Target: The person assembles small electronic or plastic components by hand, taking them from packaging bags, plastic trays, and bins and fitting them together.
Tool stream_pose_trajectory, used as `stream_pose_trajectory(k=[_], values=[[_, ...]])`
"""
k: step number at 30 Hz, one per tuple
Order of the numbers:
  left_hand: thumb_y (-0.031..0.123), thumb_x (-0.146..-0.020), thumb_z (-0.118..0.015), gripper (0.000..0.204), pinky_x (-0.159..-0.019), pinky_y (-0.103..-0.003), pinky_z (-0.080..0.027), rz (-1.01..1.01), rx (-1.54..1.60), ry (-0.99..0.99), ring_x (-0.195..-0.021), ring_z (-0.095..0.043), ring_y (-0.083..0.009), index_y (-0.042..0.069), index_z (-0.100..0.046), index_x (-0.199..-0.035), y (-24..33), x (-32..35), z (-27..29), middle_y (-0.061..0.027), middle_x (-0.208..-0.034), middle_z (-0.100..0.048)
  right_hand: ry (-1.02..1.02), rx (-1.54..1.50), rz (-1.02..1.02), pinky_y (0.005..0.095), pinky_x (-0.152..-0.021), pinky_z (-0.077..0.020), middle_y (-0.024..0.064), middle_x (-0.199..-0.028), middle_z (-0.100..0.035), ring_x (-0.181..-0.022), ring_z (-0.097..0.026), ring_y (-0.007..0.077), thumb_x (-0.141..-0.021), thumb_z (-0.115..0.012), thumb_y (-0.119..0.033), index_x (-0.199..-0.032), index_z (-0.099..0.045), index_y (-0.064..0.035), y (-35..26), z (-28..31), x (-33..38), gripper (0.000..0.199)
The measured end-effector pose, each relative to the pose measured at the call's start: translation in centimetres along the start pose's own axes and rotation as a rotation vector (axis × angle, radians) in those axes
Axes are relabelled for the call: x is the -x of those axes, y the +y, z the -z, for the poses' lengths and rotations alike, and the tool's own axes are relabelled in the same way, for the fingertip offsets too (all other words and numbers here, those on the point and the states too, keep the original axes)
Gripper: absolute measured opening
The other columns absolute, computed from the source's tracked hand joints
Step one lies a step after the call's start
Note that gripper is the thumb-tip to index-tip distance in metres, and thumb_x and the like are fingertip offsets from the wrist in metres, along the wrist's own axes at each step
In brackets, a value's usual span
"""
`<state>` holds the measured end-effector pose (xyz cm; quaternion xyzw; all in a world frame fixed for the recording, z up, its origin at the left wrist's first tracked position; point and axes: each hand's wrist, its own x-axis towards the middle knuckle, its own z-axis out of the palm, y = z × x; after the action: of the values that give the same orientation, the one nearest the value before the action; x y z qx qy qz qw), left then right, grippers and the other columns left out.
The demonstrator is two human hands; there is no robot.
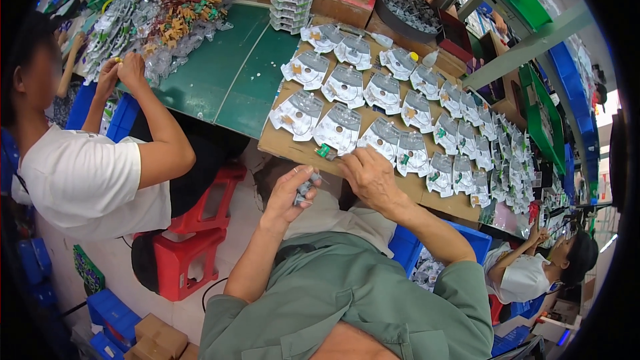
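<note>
Legible text and signs: none.
Seen from this spot in the room, any lettering is too small or blurred to read on the white parts (417,113) right of centre, the white stack (291,5) at upper centre, or the cardboard box (162,337) at lower left.

Red stools (172,270) on pale floor (177,320) near green tabletop (207,73)

Plain tan on the cardboard (285,149); silvery grey and white on the housings (344,119); bright green on the small part (323,151), near edge; yellow on the round cap (413,57), far edge; dull grey on the held pieces (305,191); dark green on the tabletop (197,83).
</note>
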<state>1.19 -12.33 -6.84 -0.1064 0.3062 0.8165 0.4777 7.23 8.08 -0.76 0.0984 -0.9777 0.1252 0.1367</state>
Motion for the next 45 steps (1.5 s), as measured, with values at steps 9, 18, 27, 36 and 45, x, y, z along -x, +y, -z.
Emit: stream_pose_trajectory(k=[9,18,27,36,45], values=[[0.023,-0.095,-0.061,0.04,-0.042,-0.02,-0.036,-0.015,-0.177,0.061,-0.058,-0.051,-0.0093,-0.003,-0.055,-0.125,0.5,-1.2,-2.0,-0.0068,-0.085,-0.059,0.119,-0.057,-0.312,0.0388,-0.053,-0.0491,0.0105,-0.081,-0.057,-0.065,-0.062,0.0283,-0.084,-0.068,-0.014,-0.091,-0.06,-0.0053,-1.0,-3.8,1.1,0.014],[0.021,-0.094,-0.062,0.036,-0.04,-0.022,-0.037,-0.027,-0.432,0.069,-0.056,-0.053,-0.0095,-0.002,-0.059,-0.122,-0.1,0.0,-2.6,-0.0044,-0.081,-0.06,-0.015,-0.045,-0.151,0.0411,-0.051,-0.0489,0.0152,-0.076,-0.054,-0.064,-0.061,0.0332,-0.086,-0.064,-0.013,-0.083,-0.054,-0.0021,-0.1,0.2,3.0,0.015],[0.019,-0.095,-0.061,0.027,-0.04,-0.021,-0.039,0.184,-0.463,-0.109,-0.057,-0.054,-0.0102,0.002,-0.061,-0.117,-1.4,-1.9,-6.5,-0.0061,-0.082,-0.062,-0.021,-0.423,-0.068,0.0401,-0.06,-0.0496,0.0124,-0.081,-0.061,-0.066,-0.063,0.0289,-0.089,-0.065,-0.018,-0.091,-0.059,0.0003,3.0,5.7,4.1,0.019],[0.018,-0.096,-0.06,0.033,-0.043,-0.021,-0.041,0.078,-0.387,-0.153,-0.059,-0.053,-0.0089,0.002,-0.057,-0.125,-4.0,-3.8,-11.8,-0.005,-0.083,-0.06,0.173,-1.175,-0.818,0.0183,-0.051,-0.0399,0.0018,-0.072,-0.064,-0.061,-0.055,0.003,-0.092,-0.066,-0.023,-0.096,-0.068,-0.0014,4.7,6.1,5.8,0.022],[0.018,-0.098,-0.057,0.033,-0.042,-0.02,-0.041,0.091,-0.362,-0.203,-0.061,-0.053,-0.0081,0.0,-0.058,-0.126,-2.4,-4.7,-12.6,-0.008,-0.092,-0.062,0.52,-0.376,-0.555,0.0287,-0.055,-0.0446,0.0079,-0.067,-0.065,-0.059,-0.058,0.0128,-0.088,-0.068,-0.021,-0.086,-0.07,0.001,16.7,9.6,-4.4,0.022]])
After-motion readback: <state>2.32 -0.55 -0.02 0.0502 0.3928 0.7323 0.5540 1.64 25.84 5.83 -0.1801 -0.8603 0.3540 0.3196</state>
